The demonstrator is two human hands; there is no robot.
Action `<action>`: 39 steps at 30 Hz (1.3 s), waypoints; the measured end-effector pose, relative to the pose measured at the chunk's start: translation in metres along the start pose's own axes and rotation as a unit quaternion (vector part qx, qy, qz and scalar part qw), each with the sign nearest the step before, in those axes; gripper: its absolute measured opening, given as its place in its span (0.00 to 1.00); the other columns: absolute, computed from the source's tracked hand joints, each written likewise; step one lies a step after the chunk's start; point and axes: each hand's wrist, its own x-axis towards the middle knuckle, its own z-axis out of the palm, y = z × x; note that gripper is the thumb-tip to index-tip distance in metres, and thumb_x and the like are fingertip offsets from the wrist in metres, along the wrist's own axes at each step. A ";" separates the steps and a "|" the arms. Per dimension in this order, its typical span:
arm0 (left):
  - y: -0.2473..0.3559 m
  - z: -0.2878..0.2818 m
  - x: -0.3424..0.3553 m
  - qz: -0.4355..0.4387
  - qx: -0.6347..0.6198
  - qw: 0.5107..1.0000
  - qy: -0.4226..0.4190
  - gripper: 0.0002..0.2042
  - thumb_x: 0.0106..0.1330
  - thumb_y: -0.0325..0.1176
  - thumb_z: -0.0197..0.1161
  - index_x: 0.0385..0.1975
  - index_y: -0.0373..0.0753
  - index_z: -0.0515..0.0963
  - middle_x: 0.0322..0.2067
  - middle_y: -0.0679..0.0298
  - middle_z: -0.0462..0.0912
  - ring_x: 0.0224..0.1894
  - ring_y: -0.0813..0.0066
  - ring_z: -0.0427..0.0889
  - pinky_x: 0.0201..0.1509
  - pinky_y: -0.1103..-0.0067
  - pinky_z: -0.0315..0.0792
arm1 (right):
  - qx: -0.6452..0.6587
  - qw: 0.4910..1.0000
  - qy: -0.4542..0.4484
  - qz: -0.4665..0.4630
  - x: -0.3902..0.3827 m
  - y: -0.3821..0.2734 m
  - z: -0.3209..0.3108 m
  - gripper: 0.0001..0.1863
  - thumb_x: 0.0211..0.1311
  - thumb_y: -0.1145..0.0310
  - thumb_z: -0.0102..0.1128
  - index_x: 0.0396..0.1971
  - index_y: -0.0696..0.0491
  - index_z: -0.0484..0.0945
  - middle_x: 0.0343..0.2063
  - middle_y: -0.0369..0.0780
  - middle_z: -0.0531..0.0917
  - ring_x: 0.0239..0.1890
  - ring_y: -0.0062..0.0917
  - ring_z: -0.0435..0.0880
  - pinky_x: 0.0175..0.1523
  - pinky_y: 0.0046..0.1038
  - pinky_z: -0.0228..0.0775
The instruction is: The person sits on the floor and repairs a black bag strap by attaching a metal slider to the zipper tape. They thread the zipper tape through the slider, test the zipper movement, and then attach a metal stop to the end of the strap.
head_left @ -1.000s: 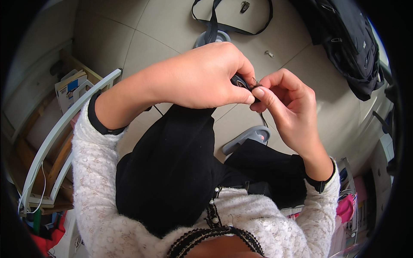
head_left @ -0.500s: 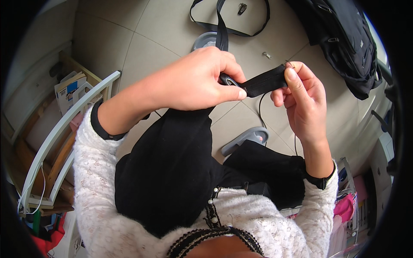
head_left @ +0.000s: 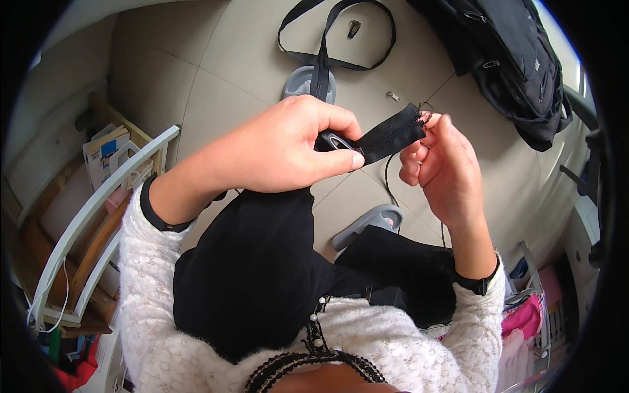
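My left hand (head_left: 275, 141) is closed, pinching a black zipper tape (head_left: 393, 131) between thumb and forefinger. In the same grip sits a black tool with an oval, metal-rimmed opening (head_left: 337, 141); the rest of it is hidden under my palm. The tape's short end slants up to the right and is frayed, with dark loose threads (head_left: 427, 112). At that end my right hand (head_left: 452, 164) has its thumb and forefinger together on the threads, the other fingers curled. Beyond my left hand a long black strip (head_left: 321, 65) runs down and loops on the floor.
A small silvery zipper pull (head_left: 393, 96) and a dark clip-like piece (head_left: 354, 29) lie on the tiles. A black backpack (head_left: 504, 65) is at the far right. Grey slippers (head_left: 367, 226) are on my feet. A white-framed shelf (head_left: 98, 196) stands left, pink cloth (head_left: 524, 318) lower right.
The zipper tape's end now tilts up more and its frayed edge shows clear of my right fingers. That hand has slid down the tip to the threads; the view has shifted slightly.
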 end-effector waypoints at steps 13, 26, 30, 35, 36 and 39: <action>-0.003 -0.002 0.000 -0.020 -0.013 1.000 0.010 0.09 0.68 0.31 0.67 0.41 0.31 0.83 0.31 0.66 0.85 0.36 0.82 0.80 0.43 0.80 0.74 | -0.007 0.994 0.050 -0.093 0.005 0.007 0.011 0.04 0.70 0.73 0.65 0.38 0.56 0.80 0.28 0.33 0.81 0.24 0.15 0.76 0.30 0.19 0.67; -0.012 -0.005 0.001 0.069 -0.028 0.995 0.060 0.10 0.69 0.33 0.67 0.40 0.31 0.82 0.25 0.70 0.79 0.28 0.86 0.72 0.33 0.82 0.67 | -0.011 0.974 0.094 -0.204 0.011 -0.001 0.007 0.05 0.71 0.73 0.65 0.42 0.56 0.79 0.28 0.34 0.81 0.23 0.15 0.76 0.27 0.20 0.68; -0.006 -0.013 -0.001 0.035 -0.008 0.998 0.058 0.09 0.69 0.31 0.67 0.42 0.32 0.82 0.33 0.67 0.83 0.38 0.82 0.78 0.45 0.81 0.72 | 0.000 0.965 0.099 -0.241 0.014 -0.007 0.000 0.05 0.71 0.72 0.63 0.43 0.56 0.80 0.28 0.33 0.79 0.24 0.15 0.74 0.28 0.21 0.64; -0.002 -0.017 0.001 0.035 -0.008 0.997 0.068 0.09 0.68 0.31 0.69 0.41 0.32 0.82 0.33 0.67 0.83 0.38 0.82 0.79 0.44 0.81 0.72 | -0.003 0.962 0.132 -0.239 0.019 -0.011 -0.005 0.05 0.72 0.72 0.63 0.43 0.56 0.80 0.27 0.32 0.79 0.24 0.15 0.72 0.29 0.21 0.62; -0.002 -0.017 0.002 0.042 0.003 0.996 0.073 0.09 0.68 0.31 0.69 0.41 0.32 0.82 0.32 0.67 0.83 0.38 0.82 0.79 0.44 0.81 0.72 | -0.004 0.962 0.133 -0.239 0.019 -0.010 -0.005 0.05 0.72 0.72 0.63 0.42 0.55 0.80 0.27 0.32 0.78 0.24 0.14 0.72 0.29 0.21 0.62; -0.004 -0.018 0.004 0.030 0.000 0.997 0.071 0.10 0.68 0.30 0.69 0.43 0.31 0.82 0.34 0.66 0.83 0.39 0.83 0.79 0.46 0.82 0.72 | -0.004 0.960 0.123 -0.251 0.021 -0.011 -0.007 0.04 0.72 0.72 0.62 0.42 0.55 0.78 0.27 0.33 0.79 0.25 0.14 0.73 0.29 0.21 0.62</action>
